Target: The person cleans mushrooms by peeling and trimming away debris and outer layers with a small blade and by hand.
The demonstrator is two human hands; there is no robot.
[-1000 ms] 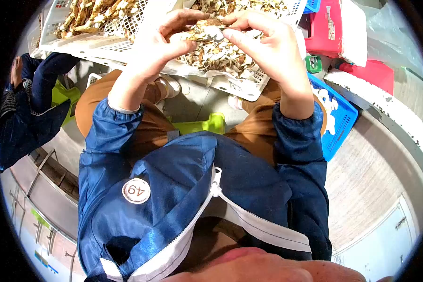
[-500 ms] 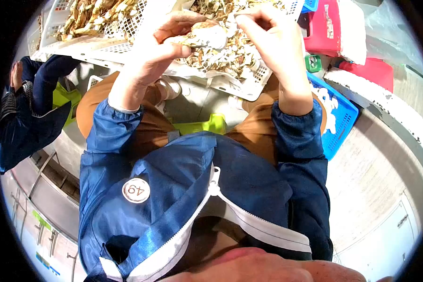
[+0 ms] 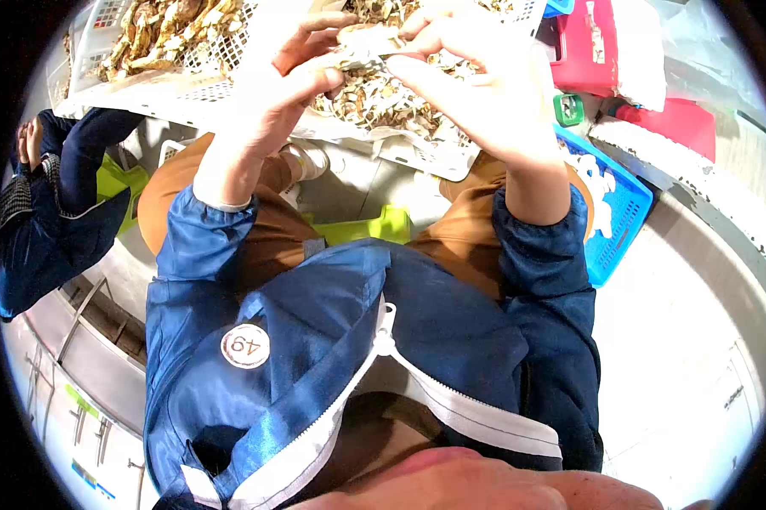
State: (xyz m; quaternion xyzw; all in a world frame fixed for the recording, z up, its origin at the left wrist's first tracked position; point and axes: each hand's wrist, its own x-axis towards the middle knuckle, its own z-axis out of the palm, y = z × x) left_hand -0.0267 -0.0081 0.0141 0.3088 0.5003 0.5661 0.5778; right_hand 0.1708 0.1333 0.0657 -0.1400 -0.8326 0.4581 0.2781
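Observation:
A pale, brownish piece that looks like a mushroom (image 3: 368, 41) is held between my hands over a white perforated basket (image 3: 438, 163). My left hand (image 3: 272, 85) grips its left end between thumb and fingers. At its right end, the thumb and fingers of my right hand (image 3: 476, 81) close on it; glare hides whether a small tool is there. Beneath my hands, a heap of pale and brown trimmings (image 3: 391, 106) fills the basket.
Another white basket (image 3: 128, 100) at upper left holds long brown-yellow mushrooms (image 3: 175, 34). A blue basket (image 3: 625, 225) with white pieces stands by my right knee. Red containers (image 3: 591, 51) and a small green box (image 3: 568, 110) are at right. Another person (image 3: 56, 221) sits at left.
My right hand has moved left and down onto the mushroom, from just beside it. The mushroom has turned and sits slightly higher in my left hand.

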